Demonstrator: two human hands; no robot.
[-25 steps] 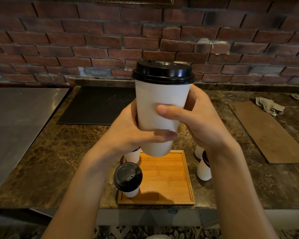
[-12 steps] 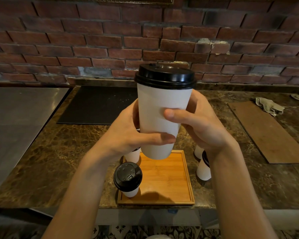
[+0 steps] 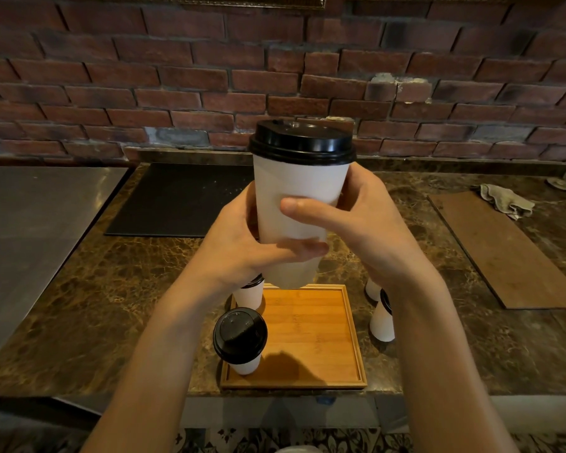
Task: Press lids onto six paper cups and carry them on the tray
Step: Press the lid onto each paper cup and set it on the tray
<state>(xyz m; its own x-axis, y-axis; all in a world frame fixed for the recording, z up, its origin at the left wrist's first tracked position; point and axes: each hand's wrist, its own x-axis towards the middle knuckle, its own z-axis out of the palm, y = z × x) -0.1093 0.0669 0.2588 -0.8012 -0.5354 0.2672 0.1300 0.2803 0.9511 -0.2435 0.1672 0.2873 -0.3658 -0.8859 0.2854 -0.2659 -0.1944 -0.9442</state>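
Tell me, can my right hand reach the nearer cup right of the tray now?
Probably not yet: the right hand grips the raised cup. Once freed, nothing seems to block the nearer cup.

A white paper cup [image 3: 294, 181] is wearing a glossy black lid [image 3: 303, 143] against a red-brown brick wall [image 3: 177, 76] — below, a honey-orange wooden tray [image 3: 311, 338] is glowing on a dark brown counter [image 3: 111, 305] veined in gold, with a black mat [image 3: 183, 201].

cup pair [image 3: 241, 336]: on tray [image 3: 311, 335], left side | other pair [image 3: 382, 322]: right of tray
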